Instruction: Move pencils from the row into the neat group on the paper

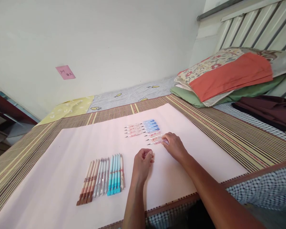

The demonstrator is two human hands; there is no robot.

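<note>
My right hand rests on the pale pink sheet with its fingertips pinched on the end of a pink uncapped pen, the nearest of a short row. My left hand is curled closed just in front of that pen; what it holds, if anything, is hidden. Farther back lie several uncapped pens, pink ones on the left and blue ones on the right. Near my left forearm a row of capped pens lies side by side: brown, grey and light blue.
The sheet lies on a striped bamboo mat over a bed. Folded bedding and a pillow are stacked at the back right, with a dark cloth beside them. A pink note sticks on the white wall.
</note>
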